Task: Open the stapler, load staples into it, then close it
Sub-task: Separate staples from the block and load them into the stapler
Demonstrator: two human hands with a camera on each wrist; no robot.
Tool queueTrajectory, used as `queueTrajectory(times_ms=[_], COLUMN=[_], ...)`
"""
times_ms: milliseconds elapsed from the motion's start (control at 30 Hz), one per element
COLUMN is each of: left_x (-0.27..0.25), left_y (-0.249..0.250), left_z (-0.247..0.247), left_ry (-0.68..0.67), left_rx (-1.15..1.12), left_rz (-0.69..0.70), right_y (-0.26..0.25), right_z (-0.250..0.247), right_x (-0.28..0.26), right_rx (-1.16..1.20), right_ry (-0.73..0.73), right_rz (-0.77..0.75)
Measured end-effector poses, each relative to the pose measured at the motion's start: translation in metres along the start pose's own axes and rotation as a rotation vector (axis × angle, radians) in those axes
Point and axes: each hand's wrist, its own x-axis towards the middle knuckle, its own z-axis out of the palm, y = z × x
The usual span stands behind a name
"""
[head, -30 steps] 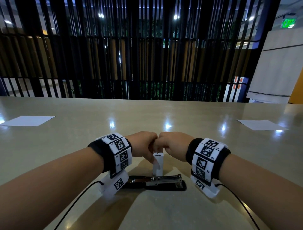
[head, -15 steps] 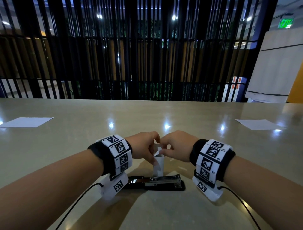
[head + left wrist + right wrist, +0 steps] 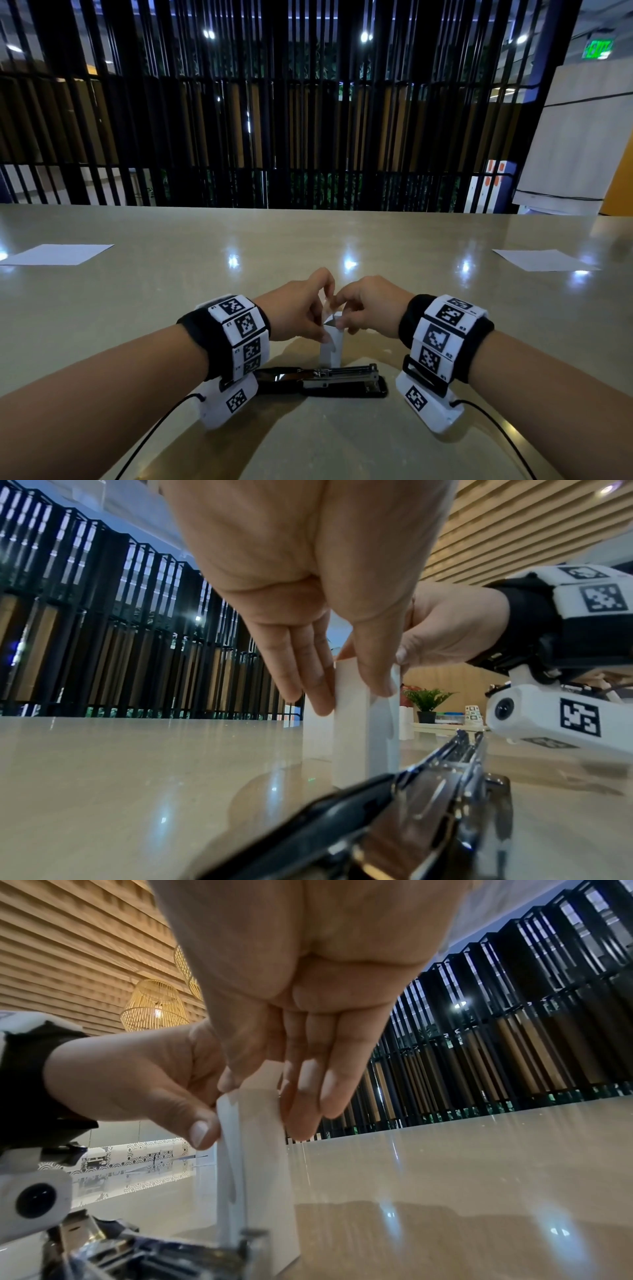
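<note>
Both forearms reach forward, left hand (image 3: 297, 313) and right hand (image 3: 370, 310) meeting fingertip to fingertip, fingers curled in pinches.

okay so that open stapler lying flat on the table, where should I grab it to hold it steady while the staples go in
Probably the black base near its hinge end, pinched across its narrow width from above with the left hand. The stapler lies opened flat with its metal channel facing up, so that grip leaves the channel free.
</note>
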Motion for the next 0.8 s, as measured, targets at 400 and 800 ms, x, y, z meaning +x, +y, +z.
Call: queueTrajectory(times_ms=[400,800], left_x=[-0.006,0.002], left_y=[0.0,0.001], left_z=[-0.005,-0.007], left_ry=[-0.074,0.023], left_rx=[0.145,0.133], left_rz=[0.039,-0.038], right_y=[-0.002,-0.012], right_z=[-0.004,-0.004], right_x=[0.003,0.003], right_rx=[-0.087,-0.312], right_ry=[-0.064,-0.021], right_rz=[0.002,-0.099])
